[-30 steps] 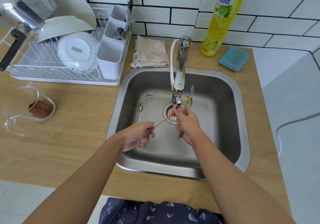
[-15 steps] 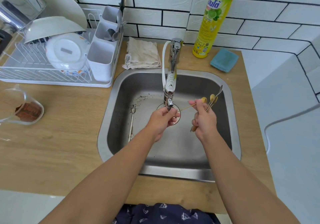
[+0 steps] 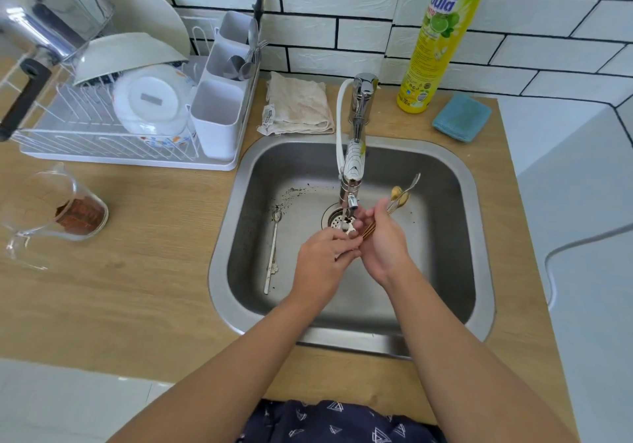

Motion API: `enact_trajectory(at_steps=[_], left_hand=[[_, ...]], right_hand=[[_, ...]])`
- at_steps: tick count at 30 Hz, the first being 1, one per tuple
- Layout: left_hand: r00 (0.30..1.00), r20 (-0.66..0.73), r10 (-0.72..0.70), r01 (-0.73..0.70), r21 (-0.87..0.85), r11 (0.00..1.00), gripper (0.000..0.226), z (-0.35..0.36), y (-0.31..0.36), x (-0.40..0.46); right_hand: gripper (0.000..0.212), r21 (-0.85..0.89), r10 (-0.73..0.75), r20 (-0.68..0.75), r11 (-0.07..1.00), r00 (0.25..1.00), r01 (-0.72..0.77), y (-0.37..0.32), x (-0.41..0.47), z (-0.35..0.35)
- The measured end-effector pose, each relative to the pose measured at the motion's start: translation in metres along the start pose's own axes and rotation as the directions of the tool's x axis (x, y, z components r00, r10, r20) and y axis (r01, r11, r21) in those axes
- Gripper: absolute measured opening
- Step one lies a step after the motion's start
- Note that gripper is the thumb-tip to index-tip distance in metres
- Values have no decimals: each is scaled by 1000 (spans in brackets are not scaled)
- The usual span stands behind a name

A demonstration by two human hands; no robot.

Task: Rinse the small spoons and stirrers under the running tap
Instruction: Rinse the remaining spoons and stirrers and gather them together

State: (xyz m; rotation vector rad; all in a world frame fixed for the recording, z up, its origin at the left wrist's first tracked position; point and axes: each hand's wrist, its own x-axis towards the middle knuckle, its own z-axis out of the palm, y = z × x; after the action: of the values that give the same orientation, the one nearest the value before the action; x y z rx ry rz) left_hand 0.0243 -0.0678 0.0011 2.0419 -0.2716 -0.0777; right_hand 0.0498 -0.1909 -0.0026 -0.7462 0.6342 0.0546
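Steel sink [image 3: 455,182] held 1 long stirrer [image 3: 273,252] lying left of drain, w/ dark grit nearby. Right hand [image 3: 383,247] gripped a bundle of spoons [image 3: 400,197] below the tap [image 3: 352,168]; left hand [image 3: 322,257] curled closed against it. Glass jug [image 3: 51,202] held brown stuff.

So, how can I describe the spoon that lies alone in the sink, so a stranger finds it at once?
Start at the steel sink set in the wooden counter, and look at its floor left of the drain. There the long thin silver spoon lies flat, bowl toward the dark specks. Unlike the bundle of spoons in the right hand, nobody holds it.
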Motion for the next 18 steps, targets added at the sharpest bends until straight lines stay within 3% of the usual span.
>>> enact_trajectory(at_steps=[5,8,9,11,13,18], left_hand=[[990,113,86,-89,25,996,28,-6,-4,5],[1000,15,1,-4,219,976,19,-23,-34,19],[996,3,-84,78,337,938,20,-31,-50,27],[953,45,-299,209,618,758,31,-45,-81,40],[904,64,-422,203,805,557,38,-49,-95,46],[855,83,-513,235,818,524,35,-39,-97,51]], right_hand=[[37,-4,-29,-50,1000,998,29,-5,3,-8],[38,68,-31,-56,997,998,35,-10,6,-18],[40,69,-19,-54,997,998,23,-13,5,-22],[39,37,5,-51,999,999,-3,-16,4,-27],[36,-5,30,-50,1000,998,-30,-18,2,-29],[31,-39,67,-49,997,997,-68,-20,-3,-29]])
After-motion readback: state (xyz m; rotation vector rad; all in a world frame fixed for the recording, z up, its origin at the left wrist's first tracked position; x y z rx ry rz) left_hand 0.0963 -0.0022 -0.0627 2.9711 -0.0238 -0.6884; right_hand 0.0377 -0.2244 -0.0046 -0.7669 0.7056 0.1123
